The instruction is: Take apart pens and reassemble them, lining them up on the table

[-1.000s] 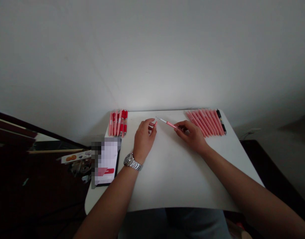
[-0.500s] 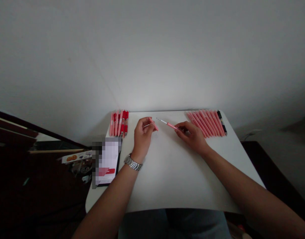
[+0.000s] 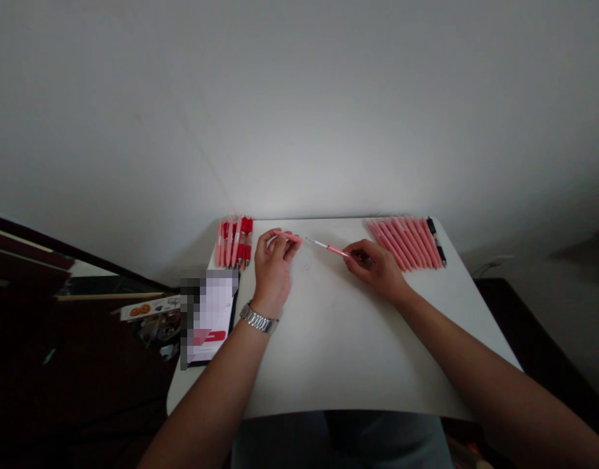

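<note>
Pinched in my left hand (image 3: 274,264) is a pink pen barrel piece (image 3: 290,237), its end pointing right. My right hand (image 3: 375,267) is closed around the rear of a pen body with its refill exposed (image 3: 329,247); the thin tip points left at the barrel piece, with a small gap between the two. Both parts are held above the white table. Right of my right hand lies a row of several pink pens (image 3: 402,241), with a black pen (image 3: 436,241) at its far end. Left of my left hand are several pink and red pens (image 3: 234,241).
A tablet or phone (image 3: 214,319) with a partly blurred screen lies at the left edge of the white table (image 3: 353,352). A grey wall (image 3: 299,117) rises right behind the table. Cluttered items (image 3: 157,319) sit below on the left.
My left hand has shifted slightly left and turned the barrel piece so that it lies nearly in line with the refill. My right hand has hardly moved.
</note>
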Motion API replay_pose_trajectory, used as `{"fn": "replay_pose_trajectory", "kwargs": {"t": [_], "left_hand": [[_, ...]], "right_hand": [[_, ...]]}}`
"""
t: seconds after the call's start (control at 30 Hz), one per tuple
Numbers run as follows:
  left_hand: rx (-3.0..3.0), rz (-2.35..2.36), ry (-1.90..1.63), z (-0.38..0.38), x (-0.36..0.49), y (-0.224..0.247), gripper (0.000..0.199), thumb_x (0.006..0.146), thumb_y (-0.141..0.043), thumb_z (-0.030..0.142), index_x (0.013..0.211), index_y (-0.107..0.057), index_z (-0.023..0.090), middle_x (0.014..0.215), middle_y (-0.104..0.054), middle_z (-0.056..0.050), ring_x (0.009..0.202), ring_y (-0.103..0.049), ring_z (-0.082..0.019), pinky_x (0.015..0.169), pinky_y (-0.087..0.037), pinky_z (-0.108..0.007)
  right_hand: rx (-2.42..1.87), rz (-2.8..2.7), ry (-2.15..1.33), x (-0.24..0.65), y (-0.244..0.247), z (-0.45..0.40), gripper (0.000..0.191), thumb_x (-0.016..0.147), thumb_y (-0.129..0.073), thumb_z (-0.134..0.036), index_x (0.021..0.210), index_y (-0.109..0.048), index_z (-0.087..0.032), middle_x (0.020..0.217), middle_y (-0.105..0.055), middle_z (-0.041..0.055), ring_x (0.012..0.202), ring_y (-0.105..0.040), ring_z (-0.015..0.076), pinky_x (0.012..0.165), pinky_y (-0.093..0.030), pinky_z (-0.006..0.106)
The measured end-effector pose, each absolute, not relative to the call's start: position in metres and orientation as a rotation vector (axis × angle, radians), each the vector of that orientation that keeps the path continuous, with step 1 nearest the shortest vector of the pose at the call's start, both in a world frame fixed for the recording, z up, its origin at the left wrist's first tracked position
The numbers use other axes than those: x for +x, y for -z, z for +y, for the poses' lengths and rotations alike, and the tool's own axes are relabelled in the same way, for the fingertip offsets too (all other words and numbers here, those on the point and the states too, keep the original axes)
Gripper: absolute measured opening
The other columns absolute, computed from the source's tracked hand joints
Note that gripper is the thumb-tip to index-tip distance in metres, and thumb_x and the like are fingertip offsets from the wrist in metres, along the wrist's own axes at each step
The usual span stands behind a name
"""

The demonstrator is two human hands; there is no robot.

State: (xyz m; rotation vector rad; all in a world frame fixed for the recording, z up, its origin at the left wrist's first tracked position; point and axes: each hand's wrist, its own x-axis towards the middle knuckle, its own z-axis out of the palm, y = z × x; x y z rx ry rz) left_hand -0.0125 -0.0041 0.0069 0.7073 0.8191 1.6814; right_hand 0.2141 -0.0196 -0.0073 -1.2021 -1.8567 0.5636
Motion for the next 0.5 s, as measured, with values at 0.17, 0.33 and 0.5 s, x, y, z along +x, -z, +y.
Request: {"fn": "replay_pose_trajectory", "kwargs": {"t": [0.17, 0.33, 0.5], "left_hand": [[0.684, 0.814, -1.695, -0.0037, -0.0129, -0.0079, 0.029, 0.080, -0.080, 0.025, 0.098, -0.059, 0.019, 0.095, -0.069, -0.001, 0.088, -0.070, -0.013, 0.095, -0.057, -0.034], [0.718, 0.802, -1.689, -0.0029, -0.0129, -0.0066, 0.028, 0.081, -0.079, 0.028, 0.100, -0.059, 0.020, 0.097, -0.069, -0.002, 0.090, -0.070, -0.013, 0.097, -0.057, -0.036], [0.739, 0.816, -1.680, -0.0041, -0.0120, -0.0073, 0.028, 0.082, -0.079, 0.029, 0.100, -0.059, 0.021, 0.097, -0.069, -0.002, 0.090, -0.071, -0.014, 0.097, -0.057, -0.037]], "right_hand": [[-1.207, -1.863, -0.586, 0.2132, 0.0085, -0.0198, 0.013, 0.090, -0.065, -0.030, 0.098, -0.067, -0.019, 0.082, -0.068, 0.0033, 0.071, -0.063, 0.0149, 0.062, -0.049, 0.026], [-1.205, -1.873, -0.589, 0.2133, 0.0081, -0.0189, 0.013, 0.090, -0.065, -0.029, 0.098, -0.067, -0.019, 0.082, -0.068, 0.0036, 0.071, -0.063, 0.0153, 0.062, -0.050, 0.026], [-1.195, -1.877, -0.583, 0.2129, 0.0062, -0.0193, 0.012, 0.089, -0.065, -0.029, 0.097, -0.066, -0.019, 0.082, -0.068, 0.0035, 0.071, -0.062, 0.0153, 0.062, -0.050, 0.027]]}}
